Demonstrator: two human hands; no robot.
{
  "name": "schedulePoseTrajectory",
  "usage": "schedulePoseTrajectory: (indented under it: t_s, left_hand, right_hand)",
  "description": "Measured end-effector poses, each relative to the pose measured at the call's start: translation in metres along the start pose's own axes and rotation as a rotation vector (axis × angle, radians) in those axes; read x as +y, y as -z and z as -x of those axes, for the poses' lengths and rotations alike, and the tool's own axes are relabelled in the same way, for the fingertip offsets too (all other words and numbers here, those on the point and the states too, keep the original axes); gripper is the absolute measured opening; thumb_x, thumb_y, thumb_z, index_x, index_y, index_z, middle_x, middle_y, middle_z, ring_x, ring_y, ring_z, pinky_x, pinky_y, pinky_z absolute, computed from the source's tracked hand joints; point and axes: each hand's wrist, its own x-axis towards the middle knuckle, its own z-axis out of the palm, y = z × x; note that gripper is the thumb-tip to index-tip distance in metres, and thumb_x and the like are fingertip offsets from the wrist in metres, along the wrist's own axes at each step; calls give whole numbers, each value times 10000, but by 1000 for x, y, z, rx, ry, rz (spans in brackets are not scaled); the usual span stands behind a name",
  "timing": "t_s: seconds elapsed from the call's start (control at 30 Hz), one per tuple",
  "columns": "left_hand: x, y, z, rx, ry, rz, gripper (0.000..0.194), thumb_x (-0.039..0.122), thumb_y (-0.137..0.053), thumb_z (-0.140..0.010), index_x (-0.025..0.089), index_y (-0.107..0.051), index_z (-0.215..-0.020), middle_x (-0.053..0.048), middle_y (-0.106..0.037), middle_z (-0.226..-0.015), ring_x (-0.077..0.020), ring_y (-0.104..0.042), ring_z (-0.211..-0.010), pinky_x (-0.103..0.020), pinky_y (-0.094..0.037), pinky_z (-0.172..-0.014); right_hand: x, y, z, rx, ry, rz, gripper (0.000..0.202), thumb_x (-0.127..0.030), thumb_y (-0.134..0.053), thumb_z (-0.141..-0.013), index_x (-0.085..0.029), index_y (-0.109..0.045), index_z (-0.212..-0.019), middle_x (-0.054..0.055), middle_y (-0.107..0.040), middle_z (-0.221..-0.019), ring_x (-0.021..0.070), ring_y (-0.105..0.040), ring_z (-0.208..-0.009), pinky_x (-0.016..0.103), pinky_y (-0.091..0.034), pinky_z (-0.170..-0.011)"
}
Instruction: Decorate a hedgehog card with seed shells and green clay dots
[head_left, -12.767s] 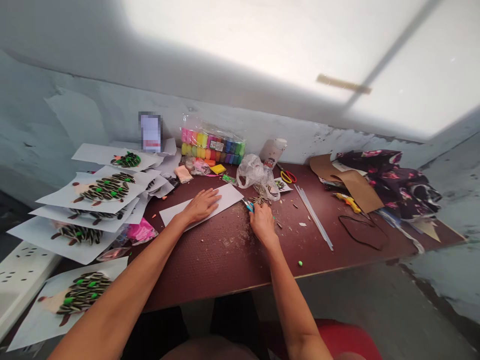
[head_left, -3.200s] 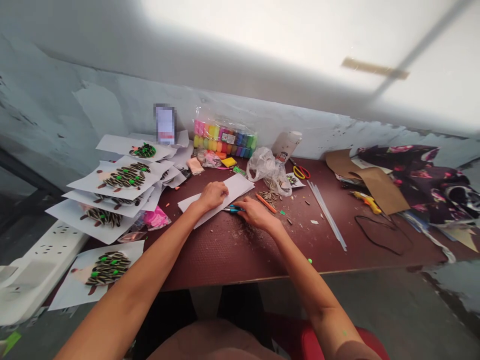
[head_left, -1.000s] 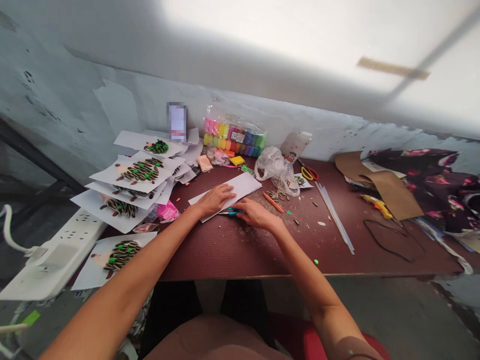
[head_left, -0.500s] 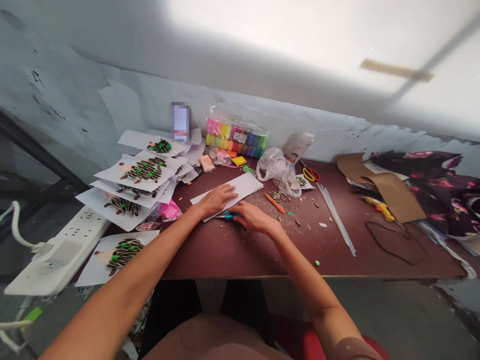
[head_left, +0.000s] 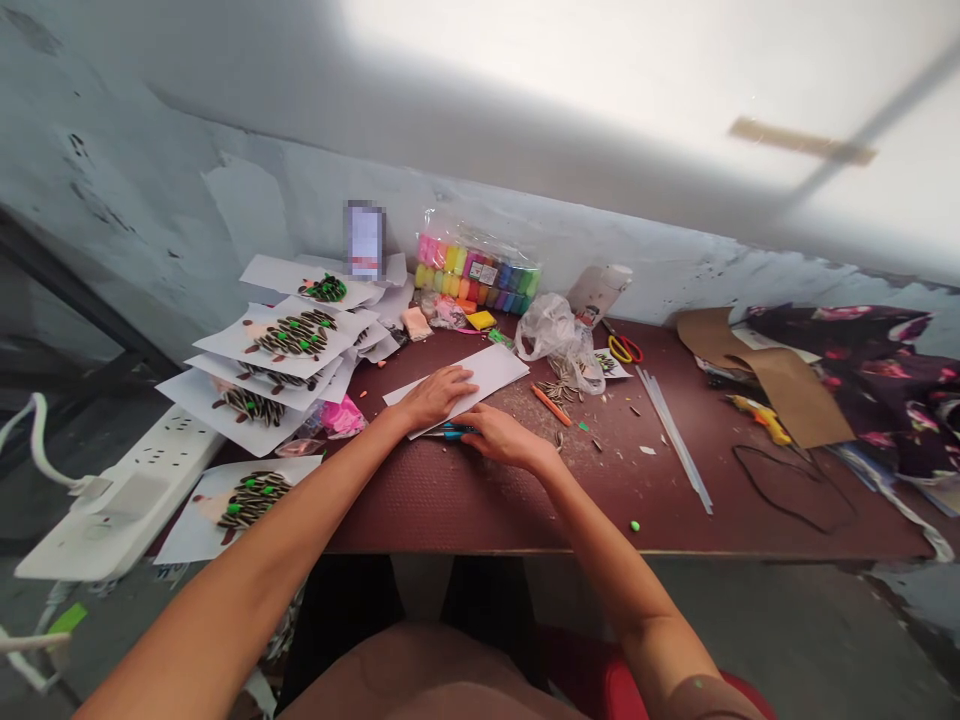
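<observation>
A folded white sheet of paper (head_left: 495, 375) lies slantwise on the dark red table. My left hand (head_left: 441, 396) rests flat on it, fingers stretched out and pressing it down. Along the paper's near edge, my right hand (head_left: 491, 432) grips a slim blue utility knife (head_left: 453, 432). Its thin front end points left, partly under or inside the paper's edge; the blade cannot be made out clearly. An orange stick-shaped tool (head_left: 551, 405) lies just right of the paper, beside scattered striped seeds (head_left: 562, 390).
At left, hedgehog pictures (head_left: 292, 335) are stacked beside a white power strip (head_left: 112, 510). Behind are a phone (head_left: 366, 240), coloured clay (head_left: 480, 272), a plastic bag (head_left: 547, 328) and a bottle (head_left: 602, 290). Rightward lie scissors (head_left: 625, 348), glue sticks (head_left: 675, 440) and a yellow glue gun (head_left: 763, 418).
The utility knife and my right hand have shifted very slightly along the paper's edge. My left hand stays on the paper. The whole view has moved a little.
</observation>
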Motion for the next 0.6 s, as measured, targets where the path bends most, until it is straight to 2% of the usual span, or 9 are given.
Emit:
schedulePoseTrajectory:
  t_s: [0.37,0.6]
  left_hand:
    - [7,6,-1,-1,3,-2,370,176,-487,-944,254,-695,-1240,-79,-586,-1416,-246,-480,-1360,-471,-387,-1170]
    - [6,7,0,-16,16,16,378,182,-473,-948,270,-688,-1247,-72,-579,-1421,-240,-466,-1368,-468,-370,-1182]
  right_hand:
    - [-9,-3,5,-14,-18,12,323,-166,-563,-945,-180,-682,-1245,122,-657,-1169,242,-615,-1038,339,-453,-938]
    - [-14,-3,9,-44,44,-20,337,-181,-574,-952,-198,-670,-1275,88,-667,-1092,212,-602,-1005,294,-441,-898]
